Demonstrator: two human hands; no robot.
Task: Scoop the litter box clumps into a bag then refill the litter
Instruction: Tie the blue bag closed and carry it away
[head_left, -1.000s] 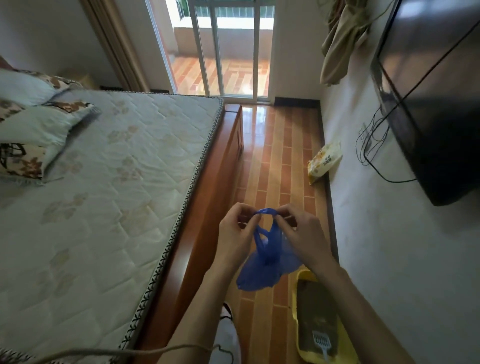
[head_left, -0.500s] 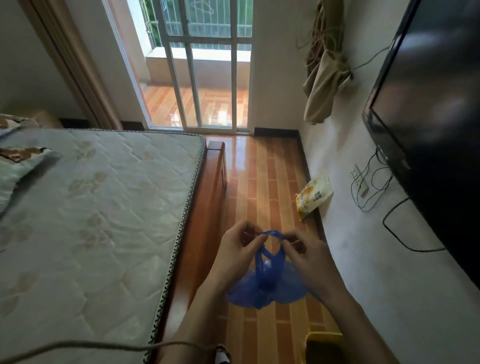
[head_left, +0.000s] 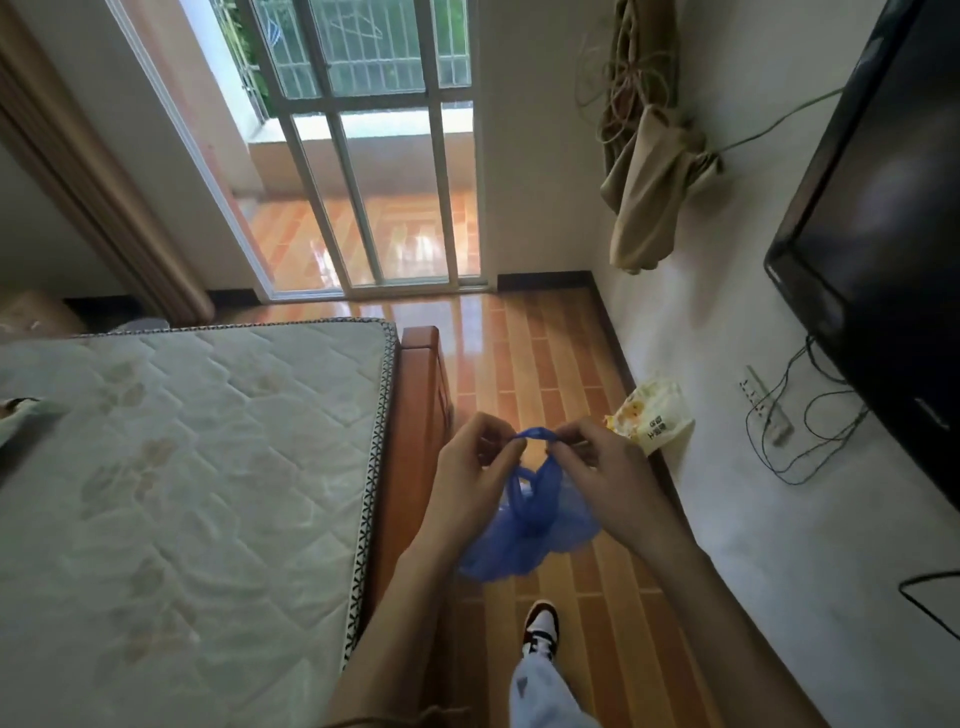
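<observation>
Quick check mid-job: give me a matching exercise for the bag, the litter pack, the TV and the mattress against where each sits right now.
Things:
1. blue plastic bag
2. yellow litter pack
3. black TV
4. mattress

Places:
A. on the wall at right
B. on the floor against the wall
C. on the wooden bed frame at left
D. pinched by left hand and right hand

Pairs: 1-D, 2-B, 3-A, 4-C

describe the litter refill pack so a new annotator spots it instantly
Find the black TV on the right-hand wall, then look down to where that wall meets the wooden floor. The litter pack leans there: a pale yellow-and-white printed pouch, the only package on the floor.
</observation>
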